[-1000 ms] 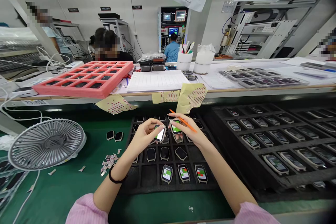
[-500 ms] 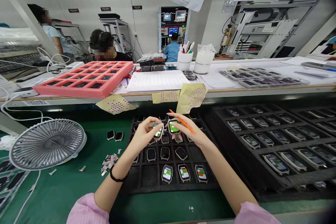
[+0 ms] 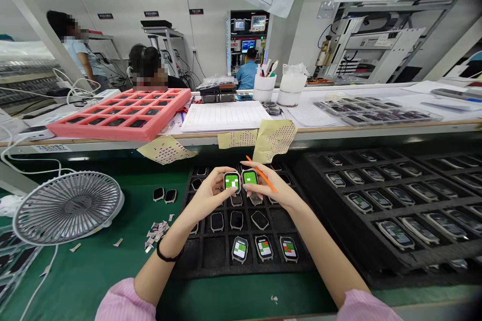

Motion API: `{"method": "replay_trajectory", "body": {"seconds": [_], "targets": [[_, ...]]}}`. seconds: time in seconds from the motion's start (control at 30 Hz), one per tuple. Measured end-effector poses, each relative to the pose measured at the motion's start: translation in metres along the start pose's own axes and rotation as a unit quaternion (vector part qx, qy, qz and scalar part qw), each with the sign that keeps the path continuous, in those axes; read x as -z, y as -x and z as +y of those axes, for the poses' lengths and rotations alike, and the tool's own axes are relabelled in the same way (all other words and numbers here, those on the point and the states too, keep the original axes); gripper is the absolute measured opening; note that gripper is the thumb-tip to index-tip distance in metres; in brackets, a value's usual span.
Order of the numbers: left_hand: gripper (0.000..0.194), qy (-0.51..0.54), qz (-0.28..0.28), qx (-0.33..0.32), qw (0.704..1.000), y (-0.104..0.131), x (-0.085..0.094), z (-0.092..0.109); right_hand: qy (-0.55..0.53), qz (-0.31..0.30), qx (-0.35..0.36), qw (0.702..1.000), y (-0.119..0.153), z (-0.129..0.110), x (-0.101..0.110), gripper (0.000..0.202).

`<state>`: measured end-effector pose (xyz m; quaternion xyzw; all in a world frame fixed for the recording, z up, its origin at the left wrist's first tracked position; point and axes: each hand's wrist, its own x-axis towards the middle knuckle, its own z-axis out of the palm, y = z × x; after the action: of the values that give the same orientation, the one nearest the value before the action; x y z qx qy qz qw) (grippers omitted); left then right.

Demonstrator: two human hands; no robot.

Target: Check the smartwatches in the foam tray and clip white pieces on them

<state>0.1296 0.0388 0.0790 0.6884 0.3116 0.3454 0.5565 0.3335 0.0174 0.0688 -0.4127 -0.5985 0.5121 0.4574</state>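
Observation:
My left hand (image 3: 211,191) is closed around a smartwatch case (image 3: 232,182) whose screen shows green and white blocks. Close beside it, my right hand (image 3: 273,184) grips a second smartwatch case (image 3: 249,178) with a mostly green screen. An orange stick, perhaps a pen (image 3: 262,174), is also tucked between the right fingers. Both watches are held over a black foam tray (image 3: 213,253) of strapless watches. In its front row, three watches (image 3: 264,248) have lit screens with white, green and red blocks; several behind them are dark.
Right of the tray stands a raised black foam tray (image 3: 361,230) full of watches. A grey fan (image 3: 70,206), two loose watches (image 3: 164,194) and small scraps (image 3: 156,234) lie left on the green mat. A shelf ahead bears a pink foam tray (image 3: 158,128). Other people are farther back.
The watch in my left hand has turned from a tilted angle to face me more fully and sits slightly higher. My right thumb has shifted lower on its watch.

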Motion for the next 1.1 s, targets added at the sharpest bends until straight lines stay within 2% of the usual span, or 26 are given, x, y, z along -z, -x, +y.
{"method": "replay_trajectory", "body": {"seconds": [0.1,0.27,0.63,0.87,1.1], "targets": [[0.042,-0.01,0.005,-0.003,1.0,0.0,-0.001,0.001,0.0,-0.004,0.002,1.0,0.001,-0.001,0.0,0.062],[0.037,0.019,0.026,0.003,0.999,-0.003,-0.001,-0.003,-0.01,0.001,0.002,1.0,0.002,-0.003,-0.001,0.047],[0.035,0.012,0.039,0.016,0.999,-0.003,-0.004,-0.003,-0.007,0.007,-0.005,1.0,0.003,-0.006,-0.003,0.043],[0.045,0.031,0.005,-0.003,1.0,-0.003,0.001,-0.006,0.001,0.024,0.003,1.0,0.002,-0.001,0.002,0.042],[0.044,0.046,-0.01,-0.008,0.999,-0.002,0.002,-0.006,-0.042,0.029,0.009,0.999,-0.001,0.008,0.008,0.043]]}}
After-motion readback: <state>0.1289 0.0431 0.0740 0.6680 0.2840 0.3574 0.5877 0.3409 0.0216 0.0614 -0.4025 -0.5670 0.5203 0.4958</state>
